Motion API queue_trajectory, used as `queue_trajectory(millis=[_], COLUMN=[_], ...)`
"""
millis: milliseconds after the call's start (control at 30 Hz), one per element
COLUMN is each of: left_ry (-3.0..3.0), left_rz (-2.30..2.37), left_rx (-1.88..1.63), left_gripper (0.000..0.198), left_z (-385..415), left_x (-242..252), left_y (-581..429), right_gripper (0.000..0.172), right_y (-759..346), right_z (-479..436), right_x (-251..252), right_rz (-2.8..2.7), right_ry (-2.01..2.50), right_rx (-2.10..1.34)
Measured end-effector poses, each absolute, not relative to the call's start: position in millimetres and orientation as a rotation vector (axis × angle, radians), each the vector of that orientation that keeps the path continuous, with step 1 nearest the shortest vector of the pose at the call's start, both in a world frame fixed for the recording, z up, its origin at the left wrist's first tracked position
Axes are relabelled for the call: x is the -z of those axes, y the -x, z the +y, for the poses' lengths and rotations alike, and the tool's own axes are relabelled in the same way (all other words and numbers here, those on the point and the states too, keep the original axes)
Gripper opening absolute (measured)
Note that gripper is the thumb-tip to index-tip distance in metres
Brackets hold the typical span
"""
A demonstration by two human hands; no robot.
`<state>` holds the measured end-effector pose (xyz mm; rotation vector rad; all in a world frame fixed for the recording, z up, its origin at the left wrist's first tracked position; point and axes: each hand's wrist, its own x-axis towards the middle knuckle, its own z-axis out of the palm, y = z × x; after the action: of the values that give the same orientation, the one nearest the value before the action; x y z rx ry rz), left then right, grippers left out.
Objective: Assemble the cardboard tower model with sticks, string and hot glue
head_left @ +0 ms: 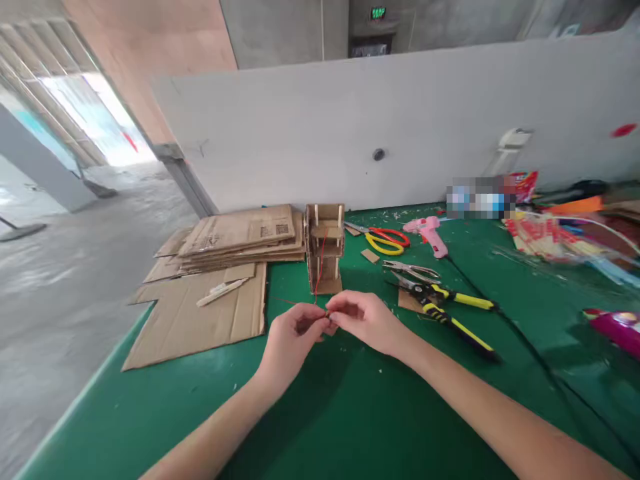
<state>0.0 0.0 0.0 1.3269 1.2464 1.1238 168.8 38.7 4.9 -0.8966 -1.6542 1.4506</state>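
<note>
My left hand and my right hand meet fingertip to fingertip above the green table, both pinched. Between them is a tiny dark piece, too small to name, and a thin red wire runs up from the fingertips. The wire's upper part passes in front of a small cardboard stand with shelf-like levels and light sticks at its corners. Another thin red strand shows left of my left fingers. Which hand grips the wire itself is hidden by the fingers.
Left are stacked cardboard sheets and a utility knife. To the right lie scissors, a pink glue gun with a black cord, pliers and yellow-black wire strippers. A white panel stands behind.
</note>
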Motion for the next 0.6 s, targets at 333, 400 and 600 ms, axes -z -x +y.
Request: queue_trajectory(millis=[333,400,600], left_ry=[-1.367,-1.386,-1.526], left_rz=[1.226,1.241,1.360], left_rx=[-1.233,-1.224,-1.171], left_gripper=[0.011,0.012,0.013], left_z=[-3.4,-3.0,-3.0], left_x=[-0.2,1.6,3.6], left_y=[1.4,1.5,3.2], right_gripper=[0.005,0.006,0.006], right_y=[-166.3,-165.7,-164.9], right_z=[27.5,28.6,28.1], right_x=[-4.9,-2.9,0.0], right_rz=[-1.736,-1.727,-1.821], right_ry=[0.942,0.950,1.002], right_rx=[-1.298,-1.289,-1.120])
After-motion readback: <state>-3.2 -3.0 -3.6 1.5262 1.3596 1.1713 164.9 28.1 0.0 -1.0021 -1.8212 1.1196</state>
